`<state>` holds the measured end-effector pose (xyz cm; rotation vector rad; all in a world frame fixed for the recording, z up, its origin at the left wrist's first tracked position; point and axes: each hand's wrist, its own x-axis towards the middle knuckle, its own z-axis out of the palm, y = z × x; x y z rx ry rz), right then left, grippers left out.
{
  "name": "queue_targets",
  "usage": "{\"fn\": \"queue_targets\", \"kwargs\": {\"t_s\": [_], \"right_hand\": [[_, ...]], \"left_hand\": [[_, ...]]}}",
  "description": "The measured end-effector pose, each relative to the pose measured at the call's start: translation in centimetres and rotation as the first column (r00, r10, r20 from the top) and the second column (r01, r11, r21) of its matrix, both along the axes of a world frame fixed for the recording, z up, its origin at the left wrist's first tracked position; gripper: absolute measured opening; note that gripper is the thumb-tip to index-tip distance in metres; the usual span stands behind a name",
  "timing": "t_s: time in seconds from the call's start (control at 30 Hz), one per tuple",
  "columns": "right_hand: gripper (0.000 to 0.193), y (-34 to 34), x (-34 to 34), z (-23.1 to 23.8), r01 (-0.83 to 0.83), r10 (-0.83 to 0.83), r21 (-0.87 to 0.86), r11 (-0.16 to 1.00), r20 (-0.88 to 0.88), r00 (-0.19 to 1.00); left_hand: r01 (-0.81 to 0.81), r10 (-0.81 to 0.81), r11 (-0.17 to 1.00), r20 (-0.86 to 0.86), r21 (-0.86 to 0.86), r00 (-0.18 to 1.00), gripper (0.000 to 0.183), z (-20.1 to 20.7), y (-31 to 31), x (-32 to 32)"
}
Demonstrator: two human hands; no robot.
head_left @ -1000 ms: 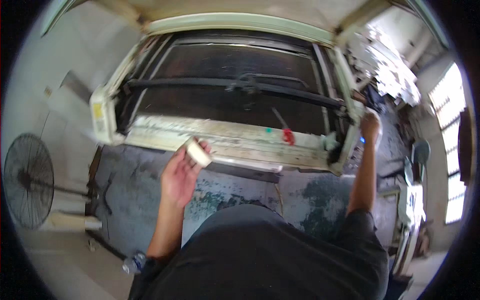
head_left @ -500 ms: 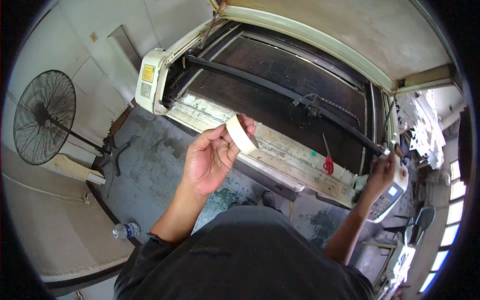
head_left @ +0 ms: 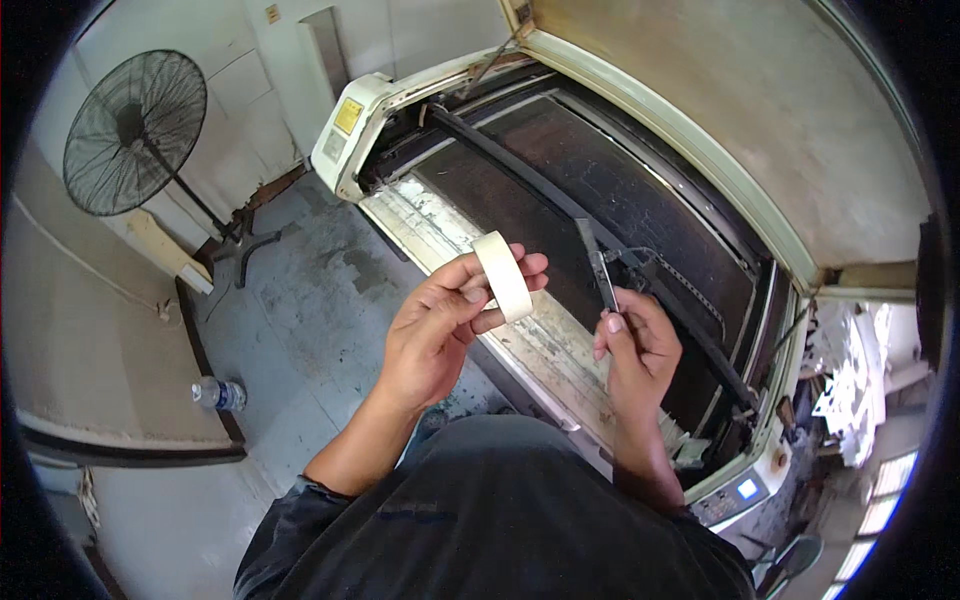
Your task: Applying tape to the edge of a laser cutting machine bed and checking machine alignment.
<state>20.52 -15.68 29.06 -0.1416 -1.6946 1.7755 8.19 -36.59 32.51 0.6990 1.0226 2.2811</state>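
Observation:
My left hand (head_left: pixel 430 335) has its fingers closed round a roll of cream-coloured tape (head_left: pixel 503 276), held on edge over the front ledge of a large flatbed cutting machine (head_left: pixel 420 210). To the right of it, my right hand (head_left: pixel 640 350) grips a slim metal cutter knife (head_left: pixel 598 265). Its narrow grey end points up and away from me, and its lower end is hidden in my fingers. The tape and the knife are apart.
Across the dark machine bed (head_left: pixel 540 150) runs a black gantry beam (head_left: pixel 520 175). A raised lid (head_left: pixel 740 110) stands behind. The control panel (head_left: pixel 735 495) is at the right corner. On the left are a standing fan (head_left: pixel 135 130) and a plastic bottle (head_left: pixel 218 394) on the floor.
My right hand has come from the machine's right corner toward the middle, now with the cutter knife in it. The red-handled scissors on the ledge no longer show. The view has shifted.

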Motion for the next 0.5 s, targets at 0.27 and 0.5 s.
{"fn": "queue_targets", "kwargs": {"t_s": [0.27,0.5], "right_hand": [[0.026,1.2,-0.5,1.2,0.098,-0.138,-0.116,0.988,-0.421,0.897],[0.022,-2.3,-2.2,3.2,0.082,0.014,0.148,0.986,-0.556,0.831]], "left_hand": [[-0.153,0.147,0.987,-0.119,-0.044,0.982,0.052,0.3,-0.9,1.0],[-0.204,0.2,0.978,-0.071,-0.053,0.977,0.044,1.0,-3.6,-0.3]]}}
